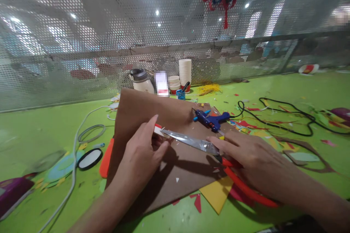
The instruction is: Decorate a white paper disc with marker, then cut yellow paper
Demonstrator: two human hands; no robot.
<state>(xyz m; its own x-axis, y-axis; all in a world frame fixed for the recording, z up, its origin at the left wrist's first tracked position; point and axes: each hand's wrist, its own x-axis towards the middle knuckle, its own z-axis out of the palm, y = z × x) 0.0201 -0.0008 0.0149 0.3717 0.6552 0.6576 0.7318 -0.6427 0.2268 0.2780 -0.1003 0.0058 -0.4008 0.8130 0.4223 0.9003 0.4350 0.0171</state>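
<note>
Left hand: the left hand (142, 151) pinches a small white-and-red piece (158, 130) between thumb and fingers, right at its fingertips.
Right hand: the right hand (246, 156) is closed around the red handles of the scissors (191, 142), forefinger laid along them.
Blades: tips meet the piece; open or shut, hard to tell, probably nearly shut.
Underneath: brown cardboard (153, 116), both hands over it.
Edges: blue glue gun (212, 119) just beyond the blades; yellow paper (216, 194) at the cardboard's near corner.
Room: green table (287, 87) bare far right.
</note>
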